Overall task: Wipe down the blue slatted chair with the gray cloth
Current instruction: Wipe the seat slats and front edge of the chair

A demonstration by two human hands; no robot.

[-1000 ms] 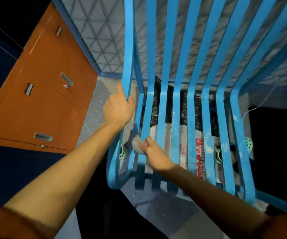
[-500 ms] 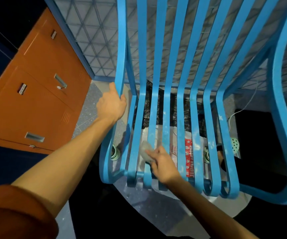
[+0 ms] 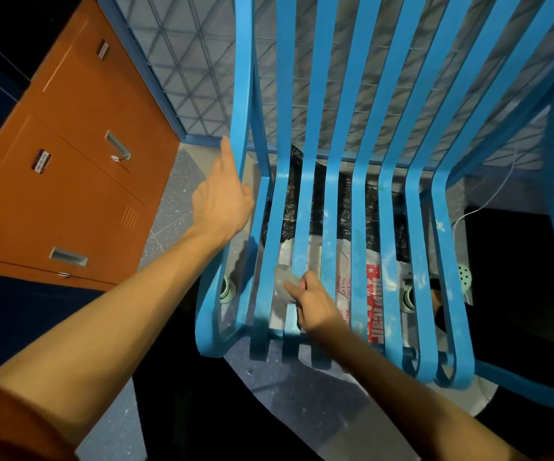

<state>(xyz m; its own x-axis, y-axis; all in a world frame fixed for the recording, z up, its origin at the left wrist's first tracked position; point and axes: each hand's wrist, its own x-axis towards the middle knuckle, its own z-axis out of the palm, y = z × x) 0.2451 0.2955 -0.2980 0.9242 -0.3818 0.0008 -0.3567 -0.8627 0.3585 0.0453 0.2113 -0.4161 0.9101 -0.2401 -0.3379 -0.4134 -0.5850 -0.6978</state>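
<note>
since a second ago the gray cloth [image 3: 284,284] has slid from the second slat toward the third, low on the seat of the blue slatted chair [image 3: 362,201], just below frame centre. right hand [image 3: 315,304] pinches the cloth against the slats. left hand [image 3: 222,201] curls round the outermost left slat, one finger stretched up along it. orange cabinets [image 3: 69,161] fill the upper left.

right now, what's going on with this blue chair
A person is wiping the blue slatted chair. The right hand pinches a wadded gray cloth and presses it onto a seat slat near the front edge. The left hand grips the outermost slat where the seat curves up into the back, apparently to steady it. Pale specks show on slats further right, so those look unwiped.
</note>
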